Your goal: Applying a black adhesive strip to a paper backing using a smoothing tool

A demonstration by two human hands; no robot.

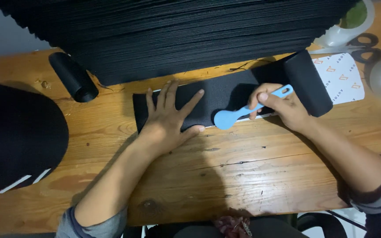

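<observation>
left hand point(169, 119) lies flat, fingers spread, pinning the black sheet point(217, 94) to the tabletop point(252, 172). right hand point(281, 105), fingers closed on a blue scraper point(237, 115), presses beside them. risk: sheet could crease if the pinning slackens.

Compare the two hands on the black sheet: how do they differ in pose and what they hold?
The left hand lies flat with fingers spread, palm down on the black sheet, holding nothing. The right hand is curled, gripping a light blue spoon-shaped tool by its handle, with the rounded end at the sheet's near edge. The left hand sits near the sheet's flat end; the right is beside its rolled end. Both rest over the same sheet.
</observation>
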